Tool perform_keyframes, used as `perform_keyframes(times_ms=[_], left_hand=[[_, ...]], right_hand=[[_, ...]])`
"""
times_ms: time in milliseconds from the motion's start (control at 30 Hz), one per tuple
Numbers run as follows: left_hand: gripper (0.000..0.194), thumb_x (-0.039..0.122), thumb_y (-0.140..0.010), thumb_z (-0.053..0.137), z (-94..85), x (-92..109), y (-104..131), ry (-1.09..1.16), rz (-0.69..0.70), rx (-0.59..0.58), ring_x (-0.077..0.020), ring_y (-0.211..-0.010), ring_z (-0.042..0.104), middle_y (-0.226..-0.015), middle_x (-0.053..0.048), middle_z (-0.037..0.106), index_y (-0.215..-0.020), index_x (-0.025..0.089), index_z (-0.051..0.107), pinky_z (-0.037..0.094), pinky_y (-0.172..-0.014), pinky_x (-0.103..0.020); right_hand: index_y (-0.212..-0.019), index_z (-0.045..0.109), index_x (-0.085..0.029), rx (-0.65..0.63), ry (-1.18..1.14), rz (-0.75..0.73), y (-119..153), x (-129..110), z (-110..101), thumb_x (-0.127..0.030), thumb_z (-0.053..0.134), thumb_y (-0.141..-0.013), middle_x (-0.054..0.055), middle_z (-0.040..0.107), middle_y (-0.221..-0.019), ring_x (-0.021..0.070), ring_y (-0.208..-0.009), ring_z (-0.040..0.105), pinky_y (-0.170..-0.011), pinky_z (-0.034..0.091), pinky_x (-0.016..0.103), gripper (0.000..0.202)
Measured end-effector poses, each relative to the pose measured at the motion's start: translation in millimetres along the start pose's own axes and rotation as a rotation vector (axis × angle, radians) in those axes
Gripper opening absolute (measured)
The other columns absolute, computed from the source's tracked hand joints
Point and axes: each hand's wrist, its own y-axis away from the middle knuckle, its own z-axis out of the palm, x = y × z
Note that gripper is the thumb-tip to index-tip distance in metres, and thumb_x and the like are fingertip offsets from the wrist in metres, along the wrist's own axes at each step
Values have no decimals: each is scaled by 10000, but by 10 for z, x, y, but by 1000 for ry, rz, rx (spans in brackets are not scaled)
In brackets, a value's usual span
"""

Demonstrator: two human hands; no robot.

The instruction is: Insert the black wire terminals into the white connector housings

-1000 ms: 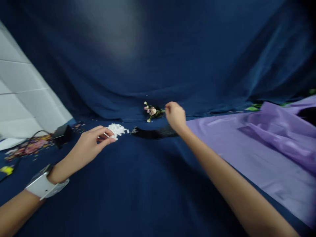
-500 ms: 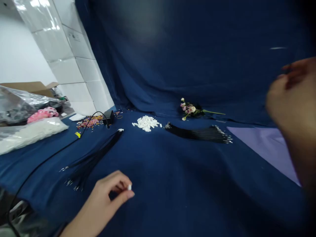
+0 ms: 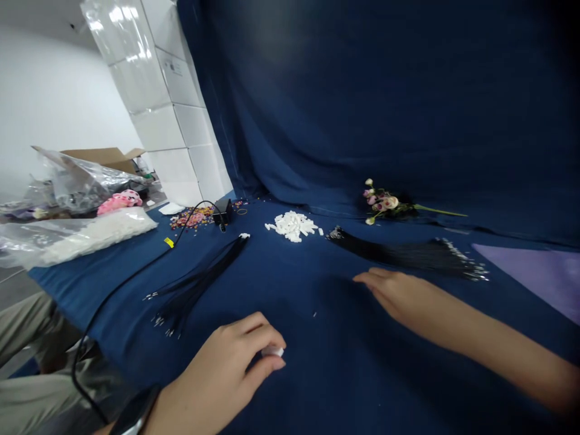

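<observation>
**Small white piece (image 3: 272,351) pinched in the left hand (image 3: 222,368), on the near side of the white pile (image 3: 293,226)**

The piece sits between the thumb and curled fingers, well apart from the white pile and closer to the wearer. It is partly covered by the fingers, so its full shape cannot be told. Because the grip seems to rest mostly near the fingertips, a loosened thumb or a slight roll could let it drop onto the blue cloth (image 3: 317,386), where folds might catch it.

The left hand is clamped on the piece, its fingers bent and thumb pressed in. The right hand (image 3: 394,293) is nearer the wearer than the white pile and to its right, with fingers mostly together and pointing left; whether anything lies in its grasp cannot be told.

Just right of the white pile begins a fanned black bundle (image 3: 408,254), close to the right hand. A low sweep of that hand or its forearm could drag the strands askew. A second black bundle (image 3: 199,278) lies left of the pile and nearer the wearer; beyond it, further left, runs a black cord (image 3: 131,275), which could shift things if tugged. Behind and right of the pile rests a flower spray (image 3: 383,204).
</observation>
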Motion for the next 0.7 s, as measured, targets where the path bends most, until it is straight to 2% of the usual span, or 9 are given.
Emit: perform_keyframes(times_ms=[100, 233, 300, 367, 433, 500, 533, 633, 700], left_hand=[[70, 206, -805, 650, -114, 134, -3, 82, -47, -165, -142, -776, 624, -883, 5, 648, -822, 271, 628, 474, -697, -266], [86, 186, -759, 696, -294, 334, 15, 255, -69, -433, -114, -740, 613, -817, 3, 643, -737, 243, 635, 474, -659, -214], [81, 221, -763, 710, -333, 420, -94, 250, -90, -367, -117, -772, 597, -822, 8, 634, -736, 227, 634, 463, -703, -226], [126, 304, -765, 719, -309, 478, -321, 322, -85, -243, -137, -855, 590, -885, 0, 629, -787, 204, 645, 448, -774, -256], [151, 291, -764, 720, -232, 502, -635, 557, -55, -179, -115, -782, 572, -829, 5, 614, -780, 166, 638, 436, -737, -241], [188, 236, -693, 787, -131, 501, -974, 889, -26, -127, -89, -711, 539, -757, 15, 596, -765, 137, 644, 421, -698, -220], [194, 261, -717, 772, -82, 496, -1132, 968, -11, -133, -85, -731, 552, -782, 11, 602, -809, 140, 653, 431, -714, -215], [233, 349, -783, 713, 25, 481, -1504, 1110, 34, -203, -79, -738, 581, -786, 4, 603, -907, 160, 661, 463, -727, -217], [235, 376, -800, 695, 48, 486, -1667, 1189, 89, -235, -61, -720, 580, -798, 9, 602, -928, 183, 657, 470, -707, -196]], right_hand=[[-1083, 618, -156, -51, 11, 27, 100, 39, 202, -184, 503, -905, 56, 633, -978, 132, -786, 610, -707, 536, 328, 214], [-1222, 573, -178, -47, -41, 50, 71, 38, 165, -221, 479, -895, 117, 566, -1127, 240, -1002, 575, -823, 508, 470, 343], [-1317, 516, -277, -77, -131, -17, 2, -53, 96, -300, 474, -909, 103, 518, -1244, 254, -1118, 528, -893, 488, 471, 411], [-1307, 518, -359, -117, -231, -93, -83, -205, 61, -390, 479, -920, 59, 500, -1293, 227, -1160, 507, -935, 476, 434, 391], [-1210, 594, -297, -128, -311, -123, -164, -381, 89, -393, 476, -931, 59, 539, -1237, 203, -1116, 530, -927, 477, 421, 317], [-1034, 643, -181, -108, -369, -107, -232, -524, 158, -319, 480, -939, 64, 592, -1106, 178, -1026, 562, -890, 489, 405, 233], [-952, 638, -147, -92, -389, -89, -262, -564, 190, -286, 494, -933, 57, 606, -1036, 163, -974, 574, -865, 497, 390, 202], [-904, 612, -127, -6, -436, 8, -348, -514, 173, -248, 529, -913, 41, 619, -960, 138, -884, 594, -805, 517, 348, 147], [-976, 600, -127, 104, -463, 118, -398, -362, 14, -247, 497, -931, 46, 632, -965, 128, -852, 610, -773, 527, 326, 165]])
